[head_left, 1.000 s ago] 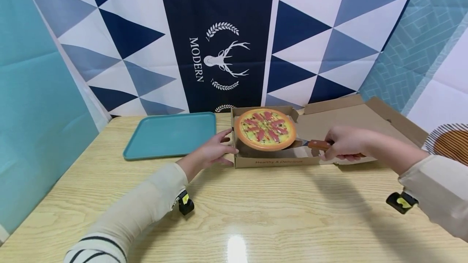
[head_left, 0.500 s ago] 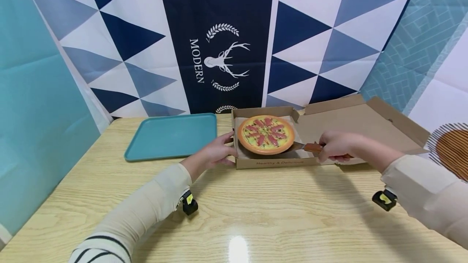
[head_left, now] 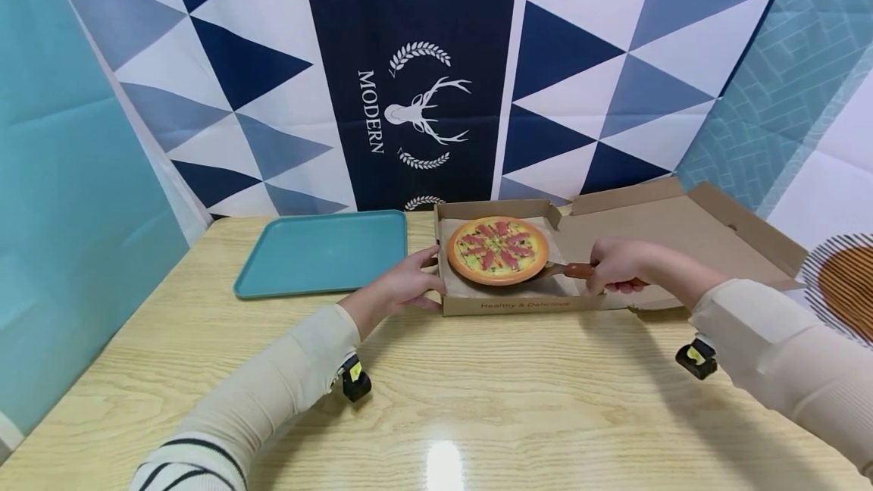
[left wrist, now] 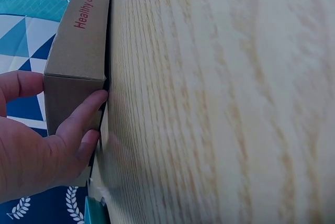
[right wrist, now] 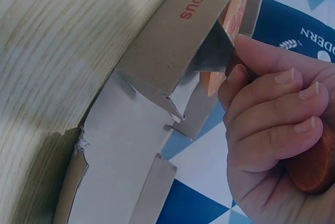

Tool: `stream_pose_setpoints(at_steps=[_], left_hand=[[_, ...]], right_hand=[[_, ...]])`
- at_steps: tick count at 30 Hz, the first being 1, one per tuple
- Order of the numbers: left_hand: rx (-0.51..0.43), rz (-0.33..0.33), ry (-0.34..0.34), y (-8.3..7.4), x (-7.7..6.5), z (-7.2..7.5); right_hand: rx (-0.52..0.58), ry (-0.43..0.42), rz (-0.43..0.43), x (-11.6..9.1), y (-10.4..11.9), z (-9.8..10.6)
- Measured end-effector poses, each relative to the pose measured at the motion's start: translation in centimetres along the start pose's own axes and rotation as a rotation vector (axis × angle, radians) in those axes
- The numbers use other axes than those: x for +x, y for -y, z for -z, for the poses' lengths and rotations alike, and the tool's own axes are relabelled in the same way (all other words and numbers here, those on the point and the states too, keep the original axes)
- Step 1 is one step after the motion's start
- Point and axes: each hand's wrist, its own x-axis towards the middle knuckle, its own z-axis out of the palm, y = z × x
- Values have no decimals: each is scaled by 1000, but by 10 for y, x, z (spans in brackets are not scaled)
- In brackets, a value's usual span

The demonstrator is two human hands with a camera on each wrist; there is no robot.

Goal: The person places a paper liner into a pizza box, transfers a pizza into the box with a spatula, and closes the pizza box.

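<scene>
A round toy-looking pizza (head_left: 498, 250) lies inside the open cardboard pizza box (head_left: 525, 308), its right edge over the metal blade of a pizza server (head_left: 551, 271). My right hand (head_left: 622, 264) grips the server's reddish-brown wooden handle (right wrist: 311, 166), fingers curled round it in the right wrist view. At the box's left wall is my left hand (head_left: 402, 283). In the left wrist view, its thumb (left wrist: 23, 85) reaches the wall's top edge, the tip hidden, while other fingers (left wrist: 84, 114) press the outside, pinching the wall. Most of the blade is hidden under the pizza.
A teal tray (head_left: 320, 252) lies left of the box. The box lid (head_left: 655, 237) is folded out to the right, with torn cardboard (right wrist: 81, 143) near its front corner. A striped brown round mat (head_left: 846, 286) sits at the far right. Patterned cloth (head_left: 423, 112) hangs behind the wooden table (head_left: 518, 400).
The pizza has come down from a raised, tilted position into the box. My right hand has moved slightly left with the server; my left hand stays at the box's left wall.
</scene>
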Motion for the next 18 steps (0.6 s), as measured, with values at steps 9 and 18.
stream_pose_setpoints(at_steps=[9,18], left_hand=[[-4,6,-4,-2,-1,-1],[-15,3,-8,-1,0,-1]], right_hand=[[-16,2,-7,1,-2,2],[-31,50,-19,5,0,5]])
